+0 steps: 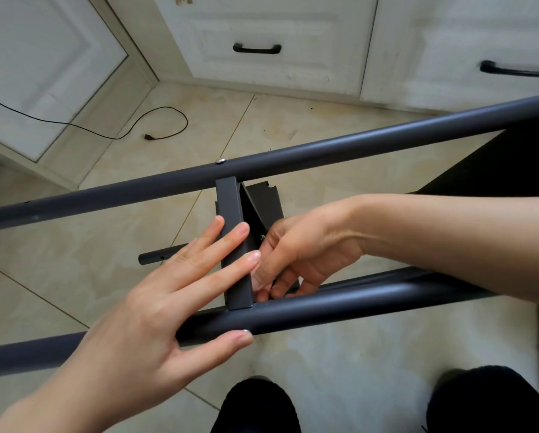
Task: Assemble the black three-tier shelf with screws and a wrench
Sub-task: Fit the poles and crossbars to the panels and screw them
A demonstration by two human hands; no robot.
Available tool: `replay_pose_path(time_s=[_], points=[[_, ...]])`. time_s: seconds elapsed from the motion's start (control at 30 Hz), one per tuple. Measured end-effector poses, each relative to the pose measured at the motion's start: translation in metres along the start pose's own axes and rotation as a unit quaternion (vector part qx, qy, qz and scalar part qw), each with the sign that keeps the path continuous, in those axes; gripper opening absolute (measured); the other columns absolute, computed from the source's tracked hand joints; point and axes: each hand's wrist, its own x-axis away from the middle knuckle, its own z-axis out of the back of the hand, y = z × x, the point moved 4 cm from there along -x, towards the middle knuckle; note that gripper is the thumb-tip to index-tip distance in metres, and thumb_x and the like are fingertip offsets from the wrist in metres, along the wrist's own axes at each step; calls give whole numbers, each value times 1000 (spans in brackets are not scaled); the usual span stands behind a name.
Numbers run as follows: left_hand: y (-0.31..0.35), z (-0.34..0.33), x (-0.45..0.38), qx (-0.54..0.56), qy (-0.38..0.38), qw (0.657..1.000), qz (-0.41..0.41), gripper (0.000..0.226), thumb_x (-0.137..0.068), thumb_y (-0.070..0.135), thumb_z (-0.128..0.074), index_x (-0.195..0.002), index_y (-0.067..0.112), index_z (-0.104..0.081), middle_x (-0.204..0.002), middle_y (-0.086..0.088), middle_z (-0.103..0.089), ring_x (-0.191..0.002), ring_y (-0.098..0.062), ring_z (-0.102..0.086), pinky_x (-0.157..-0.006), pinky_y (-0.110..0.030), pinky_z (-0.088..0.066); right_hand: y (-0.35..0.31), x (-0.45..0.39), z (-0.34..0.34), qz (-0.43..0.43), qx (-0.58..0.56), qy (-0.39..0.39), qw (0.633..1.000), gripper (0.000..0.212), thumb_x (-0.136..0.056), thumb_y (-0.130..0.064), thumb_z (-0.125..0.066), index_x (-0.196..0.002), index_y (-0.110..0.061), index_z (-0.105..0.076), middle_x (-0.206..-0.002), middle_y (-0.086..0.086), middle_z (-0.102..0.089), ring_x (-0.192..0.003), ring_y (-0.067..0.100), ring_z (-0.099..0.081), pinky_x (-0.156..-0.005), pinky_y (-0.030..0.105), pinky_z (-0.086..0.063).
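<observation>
You are over a beige tiled floor (340, 354), with white cabinets (277, 35) across the top of the frame and a loose black cable (168, 120) lying at upper left.

In the head view, the shelf frame fills the middle. One dark tube (324, 151) runs from left to upper right, with a screw head (220, 161) already seated in it. A second tube (340, 304) crosses lower down. A flat crossbar (232, 232) bridges the two at centre.

Your left hand (155, 307) lies open, straight fingers pressed on the crossbar and thumb against the lower tube. Your right hand (296, 254) is curled in at the crossbar's near end, just right of centre, fingertips pinched. Whether they hold a screw I cannot tell.

You seem to be fixing the crossbar's lower end to the near tube. Next, line the hole up, start the screw by hand, then reach for the wrench, which is not in view.
</observation>
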Motion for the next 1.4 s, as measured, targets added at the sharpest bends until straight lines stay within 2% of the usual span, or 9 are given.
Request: replay_pose_path(time_s=[0.13,0.27,0.4,0.53,0.7,0.9,1.03,1.2,1.4], points=[[0,1,-3,-5,-2,1000,-3,66,-92,50,-60,-149,21,-46,-163,9,-32,-152,-19,-26,-120,-34,-25,3,-4,-2,-18,14,14,1000,14,-96,-15,-58,-87,-8,-66,-75,4,-65,-69,13,-59,-62,24,-53],[1,2,-3,-7,-5,1000,-4,66,-91,51,-59,-149,21,-47,-163,9,-32,-152,-19,-26,-120,-34,-26,2,-6,-4,4,-18,2,1000,12,-96,-7,-55,-89,-7,-64,-80,6,-62,-74,16,-59,-70,29,-53],[2,1,-3,-8,0,1000,0,65,-91,50,-59,-149,21,-47,-163,9,-33,-152,-19,-26,-119,-36,-26,0,0,0,-2,-9,-7,1000,18,-96,-11,-58,-81,-9,-69,-79,6,-67,-73,15,-61,-68,27,-55],[2,1,-2,-17,2,1000,-7,67,-92,50,-59,-150,19,-46,-163,7,-33,-152,-20,-26,-119,-41,-25,2,-5,-1,-21,26,17,999,16,-96,-15,-57,-84,-9,-65,-73,3,-64,-65,12,-59,-64,22,-52],[0,1,-3,-25,3,1000,-10,67,-93,51,-58,-150,18,-46,-163,6,-33,-152,-21,-27,-120,-42,-24,0,-5,-4,5,-23,-8,1000,19,-95,-5,-56,-80,-8,-66,-78,7,-63,-68,15,-59,-77,29,-50],[1,-1,-1,-24,7,1000,-10,69,-92,51,-58,-151,19,-43,-164,6,-31,-152,-22,-27,-120,-42,-23,3,-6,-2,-33,32,7,999,20,-96,-17,-60,-78,-11,-66,-74,2,-65,-66,13,-59,-68,24,-50],[0,0,-1,-30,2,999,-12,67,-92,50,-59,-150,18,-46,-163,6,-32,-152,-21,-27,-121,-41,-22,3,-8,-5,-21,8,-3,1000,19,-95,-11,-57,-78,-9,-65,-77,4,-65,-70,17,-60,-73,28,-49],[1,0,-2,-30,5,999,-8,66,-92,51,-58,-149,18,-47,-163,5,-32,-152,-21,-27,-121,-41,-22,-1,1,1,-11,37,-3,999,27,-95,-17,-61,-70,-15,-73,-79,2,-69,-66,12,-62,-65,22,-52],[-1,1,-4,-30,0,999,-11,65,-93,53,-56,-148,19,-47,-163,6,-33,-152,-20,-26,-121,-41,-22,1,-8,-2,-8,20,20,1000,23,-95,-11,-58,-73,-10,-66,-72,2,-66,-64,13,-60,-62,22,-51]])
